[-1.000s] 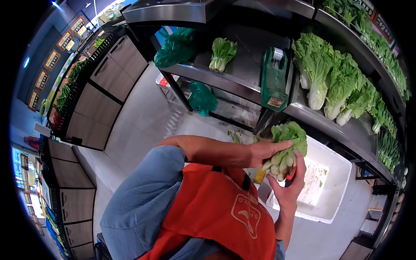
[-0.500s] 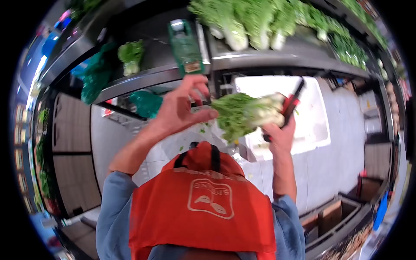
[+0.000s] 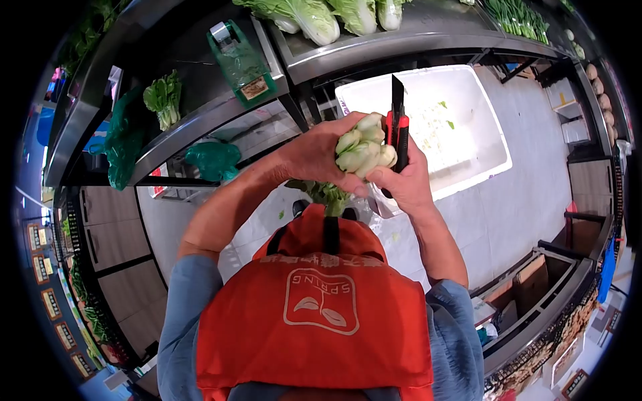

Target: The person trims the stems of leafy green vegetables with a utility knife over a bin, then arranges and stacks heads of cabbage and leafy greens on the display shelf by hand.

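My left hand [image 3: 321,157] is wrapped round a bunch of leafy greens [image 3: 361,148], its pale stem ends facing up and its leaves hanging below the hand. My right hand [image 3: 409,177] holds a black and red utility knife [image 3: 399,134] with its dark blade pointing away from me, and its thumb is near the stem ends. Beyond the knife, a white foam box [image 3: 468,130] with a few leaf scraps in it stands low behind my right hand.
On the metal counter are a green tape dispenser [image 3: 242,63], another bunch of greens [image 3: 164,100] and cabbages [image 3: 314,21]. Green plastic bags [image 3: 214,160] hang at its left. A dark-framed cart [image 3: 535,287] stands at the right, above the grey floor [image 3: 515,214].
My left hand, open half a second ago, has closed round the greens. The bunch has turned from sideways to stems up. The knife has shifted left, and the view has turned.
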The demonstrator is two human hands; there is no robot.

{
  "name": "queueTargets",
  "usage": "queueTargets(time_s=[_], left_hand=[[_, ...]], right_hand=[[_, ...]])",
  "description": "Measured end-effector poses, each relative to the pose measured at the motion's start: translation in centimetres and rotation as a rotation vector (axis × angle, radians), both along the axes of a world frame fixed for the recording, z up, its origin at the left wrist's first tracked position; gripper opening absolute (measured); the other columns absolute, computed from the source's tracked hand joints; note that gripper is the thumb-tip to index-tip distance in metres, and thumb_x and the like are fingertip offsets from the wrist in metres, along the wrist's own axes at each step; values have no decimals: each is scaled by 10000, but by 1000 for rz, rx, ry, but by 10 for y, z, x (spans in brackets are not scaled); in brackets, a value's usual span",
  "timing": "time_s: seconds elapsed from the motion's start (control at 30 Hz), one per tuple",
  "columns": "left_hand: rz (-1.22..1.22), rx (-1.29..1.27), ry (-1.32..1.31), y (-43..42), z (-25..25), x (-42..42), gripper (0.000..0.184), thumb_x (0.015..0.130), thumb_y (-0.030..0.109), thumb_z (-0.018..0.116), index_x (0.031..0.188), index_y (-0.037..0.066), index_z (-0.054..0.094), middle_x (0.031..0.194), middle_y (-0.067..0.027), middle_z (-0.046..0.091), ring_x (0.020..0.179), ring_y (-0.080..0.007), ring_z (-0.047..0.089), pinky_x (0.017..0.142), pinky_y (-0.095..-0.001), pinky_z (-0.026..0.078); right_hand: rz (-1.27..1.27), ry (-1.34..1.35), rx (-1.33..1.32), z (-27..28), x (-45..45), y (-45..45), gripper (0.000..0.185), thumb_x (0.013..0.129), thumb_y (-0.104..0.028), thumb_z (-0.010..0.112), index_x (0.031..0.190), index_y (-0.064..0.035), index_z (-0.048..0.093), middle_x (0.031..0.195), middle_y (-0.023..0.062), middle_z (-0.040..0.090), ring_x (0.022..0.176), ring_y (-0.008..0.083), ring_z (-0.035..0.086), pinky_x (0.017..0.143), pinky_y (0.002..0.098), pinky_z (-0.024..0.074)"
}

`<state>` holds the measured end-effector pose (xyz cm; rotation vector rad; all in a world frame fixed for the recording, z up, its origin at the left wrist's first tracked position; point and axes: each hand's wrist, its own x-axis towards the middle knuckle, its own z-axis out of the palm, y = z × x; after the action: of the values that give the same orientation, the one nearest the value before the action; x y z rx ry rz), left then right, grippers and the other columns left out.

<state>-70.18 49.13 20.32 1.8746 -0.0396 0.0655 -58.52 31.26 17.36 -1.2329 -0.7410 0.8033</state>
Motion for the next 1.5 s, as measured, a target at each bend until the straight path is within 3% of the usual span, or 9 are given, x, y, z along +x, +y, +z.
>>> queueTargets(time_s=[0.1,0.17,0.23,0.33,0.5,0.63,0.83,0.93,1.5], left_hand=[[144,-65,91,-7,-18,5,875,634,178,950,1378,40,509,1206,-73,635,1108,-171,601,994,-320,492],[202,-246,145,-9,-23,6,857,642,179,943,1368,37,512,1186,-72,633,1096,-166,599,983,-306,486],[251,-254,121,-12,-30,9,808,651,198,936,1328,24,530,1153,-76,629,1084,-159,593,954,-293,477],[229,6,38,-15,-38,14,777,645,197,936,1294,23,546,1143,-83,631,1059,-160,596,933,-309,488],[263,245,52,-38,-35,26,753,634,271,923,1243,24,555,1063,-141,677,974,-284,688,872,-378,534],[353,369,128,-41,-43,35,742,623,336,908,1204,34,558,1006,-178,700,951,-389,695,841,-428,544],[403,488,204,-50,-43,43,743,592,356,909,1177,50,569,990,-171,716,956,-382,700,842,-442,544],[403,497,304,-58,-35,50,757,568,191,903,1230,78,554,1031,-157,711,1002,-383,688,855,-431,544],[322,256,420,-51,-74,60,699,641,427,842,1169,19,634,1050,-201,718,1017,-366,699,883,-417,537]], right_hand=[[-170,-157,-276,5,9,-16,581,835,-187,763,1347,3,564,1132,63,650,923,104,612,840,267,504],[-290,-358,-154,-23,25,-36,475,931,-184,635,1357,11,555,983,70,651,768,100,585,712,259,496],[-169,-157,-216,-18,27,-66,414,978,-201,584,1339,3,572,926,105,675,760,188,632,720,312,518],[-128,-631,-151,-24,21,-84,413,982,-250,609,1317,-9,591,914,119,670,753,239,649,707,331,518],[-115,-728,-240,-18,23,-94,419,915,-252,699,1293,-90,616,911,145,662,742,331,655,659,390,531],[-104,-762,-234,-17,20,-101,459,880,-222,747,1297,-90,607,895,145,659,723,333,656,637,392,529],[-106,-791,-317,-17,17,-104,459,883,-230,752,1287,-70,603,892,148,664,716,338,673,612,402,531],[-119,-815,-345,-24,20,-98,451,891,-242,747,1278,-62,604,898,147,668,714,341,681,602,409,534],[-279,-973,-424,-44,23,-85,472,879,-272,767,1265,-44,620,791,122,598,648,296,643,541,406,514]])
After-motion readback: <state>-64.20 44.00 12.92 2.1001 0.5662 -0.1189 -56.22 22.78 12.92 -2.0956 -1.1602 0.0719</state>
